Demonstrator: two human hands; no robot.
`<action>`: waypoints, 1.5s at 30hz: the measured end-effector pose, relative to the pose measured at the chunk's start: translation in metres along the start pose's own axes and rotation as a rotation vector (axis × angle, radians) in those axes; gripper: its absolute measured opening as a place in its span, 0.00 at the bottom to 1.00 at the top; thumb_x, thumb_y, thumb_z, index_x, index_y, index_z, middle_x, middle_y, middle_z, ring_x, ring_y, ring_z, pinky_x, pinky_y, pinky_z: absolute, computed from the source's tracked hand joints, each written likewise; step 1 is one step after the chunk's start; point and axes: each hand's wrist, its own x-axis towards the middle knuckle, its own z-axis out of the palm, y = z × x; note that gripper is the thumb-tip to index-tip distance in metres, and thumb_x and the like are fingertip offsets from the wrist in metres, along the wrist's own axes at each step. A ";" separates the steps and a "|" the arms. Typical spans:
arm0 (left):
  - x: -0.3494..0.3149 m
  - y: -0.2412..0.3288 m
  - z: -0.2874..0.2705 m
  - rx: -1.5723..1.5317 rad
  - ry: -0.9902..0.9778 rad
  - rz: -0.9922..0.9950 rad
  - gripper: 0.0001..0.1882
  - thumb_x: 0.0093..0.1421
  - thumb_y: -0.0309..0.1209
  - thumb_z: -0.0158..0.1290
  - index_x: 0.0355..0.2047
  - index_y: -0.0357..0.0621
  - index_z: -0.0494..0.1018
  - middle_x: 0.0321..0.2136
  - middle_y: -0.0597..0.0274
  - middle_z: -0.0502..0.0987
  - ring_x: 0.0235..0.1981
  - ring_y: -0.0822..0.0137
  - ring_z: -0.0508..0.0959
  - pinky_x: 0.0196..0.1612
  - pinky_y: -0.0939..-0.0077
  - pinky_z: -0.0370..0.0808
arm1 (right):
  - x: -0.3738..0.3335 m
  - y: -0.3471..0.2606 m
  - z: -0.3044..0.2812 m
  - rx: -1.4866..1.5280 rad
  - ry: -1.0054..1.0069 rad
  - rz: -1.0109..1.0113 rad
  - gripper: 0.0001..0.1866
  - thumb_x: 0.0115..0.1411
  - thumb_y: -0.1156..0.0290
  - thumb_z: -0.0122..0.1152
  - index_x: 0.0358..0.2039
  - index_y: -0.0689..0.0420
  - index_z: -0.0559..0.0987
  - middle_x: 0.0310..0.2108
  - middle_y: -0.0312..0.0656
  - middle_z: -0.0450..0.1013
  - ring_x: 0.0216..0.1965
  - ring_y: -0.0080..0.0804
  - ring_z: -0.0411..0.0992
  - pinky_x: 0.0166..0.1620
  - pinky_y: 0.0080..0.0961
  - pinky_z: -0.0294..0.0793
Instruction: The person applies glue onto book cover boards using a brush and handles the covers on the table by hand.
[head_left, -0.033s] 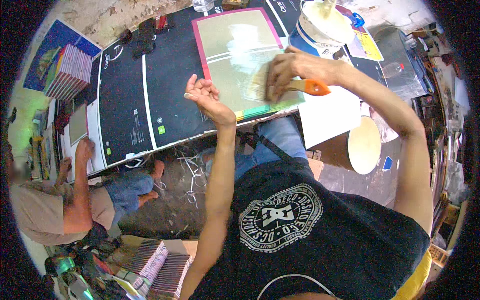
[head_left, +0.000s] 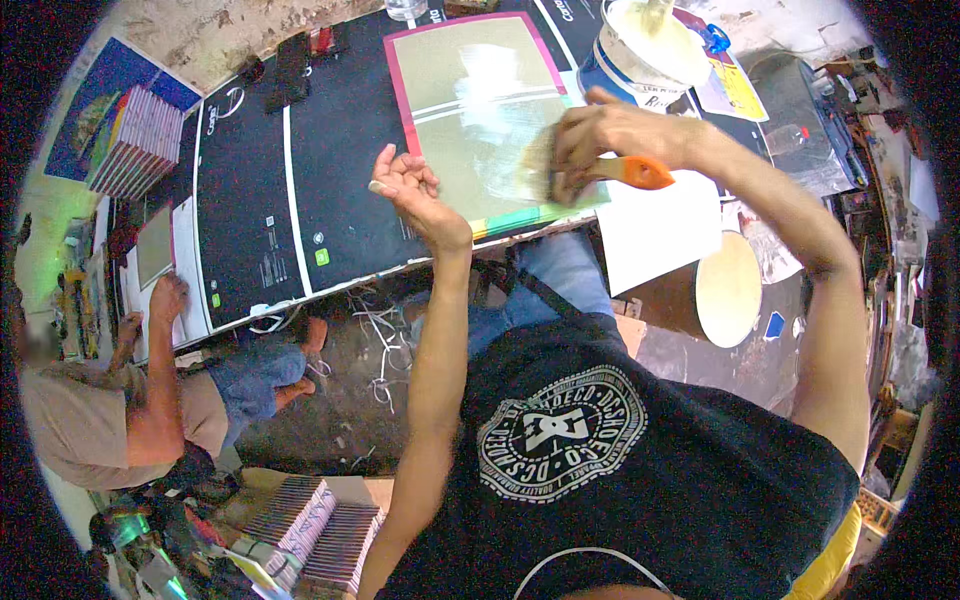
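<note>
My right hand (head_left: 625, 140) is closed round a wide paintbrush (head_left: 645, 172) with an orange handle end. Its pale bristles, blurred by motion, touch a grey-beige board (head_left: 440, 75) with pink edges and two white strips across it. A wet, whitish smear (head_left: 490, 75) shines on the board's middle. Part of the board is hidden behind my right hand. My left hand (head_left: 415, 195) is raised by the board's lower left side, palm up, with loosely curled fingers apart and nothing in them.
A blue and white bucket (head_left: 607, 75) stands at the far right of the black-covered table (head_left: 345, 170). White paper (head_left: 660, 230) overhangs the near edge above a brown drum (head_left: 725, 290). Stacked books (head_left: 140, 145) lie left, near another person (head_left: 110, 400) handling a smaller board.
My right hand and the paintbrush have shifted slightly to the right over the board. My left hand has stayed nearly in place.
</note>
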 end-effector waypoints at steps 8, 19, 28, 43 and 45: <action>0.003 -0.002 -0.007 0.230 -0.146 0.035 0.38 0.65 0.64 0.25 0.47 0.40 0.65 0.26 0.69 0.65 0.23 0.79 0.62 0.26 0.86 0.58 | -0.056 -0.016 -0.054 0.202 -0.120 0.405 0.10 0.50 0.69 0.65 0.35 0.53 0.83 0.37 0.34 0.78 0.42 0.30 0.72 0.51 0.37 0.62; 0.010 -0.008 0.008 0.414 -0.167 0.006 0.32 0.69 0.56 0.24 0.41 0.39 0.66 0.23 0.65 0.64 0.25 0.73 0.64 0.28 0.77 0.62 | 0.097 0.072 0.033 0.348 1.257 0.854 0.21 0.51 0.56 0.68 0.31 0.64 0.81 0.29 0.42 0.79 0.31 0.29 0.77 0.37 0.27 0.76; 0.007 0.004 0.011 0.570 -0.163 0.084 0.25 0.71 0.47 0.27 0.39 0.37 0.65 0.24 0.56 0.65 0.27 0.60 0.67 0.35 0.66 0.64 | -0.007 0.111 0.047 -0.007 0.826 1.105 0.25 0.53 0.47 0.63 0.30 0.61 0.80 0.25 0.46 0.78 0.28 0.38 0.78 0.34 0.35 0.75; 0.007 0.012 0.008 0.609 -0.205 0.037 0.23 0.70 0.43 0.30 0.42 0.32 0.63 0.34 0.33 0.72 0.36 0.35 0.72 0.40 0.48 0.66 | -0.013 0.073 0.089 0.359 1.033 1.051 0.12 0.54 0.62 0.65 0.26 0.58 0.77 0.23 0.36 0.74 0.25 0.23 0.69 0.29 0.24 0.71; 0.009 -0.005 0.010 0.578 -0.145 0.133 0.27 0.70 0.49 0.27 0.38 0.37 0.66 0.23 0.57 0.66 0.27 0.60 0.69 0.34 0.64 0.66 | -0.052 0.051 0.069 0.261 0.994 1.184 0.12 0.53 0.63 0.66 0.27 0.60 0.79 0.25 0.37 0.75 0.26 0.23 0.72 0.31 0.23 0.72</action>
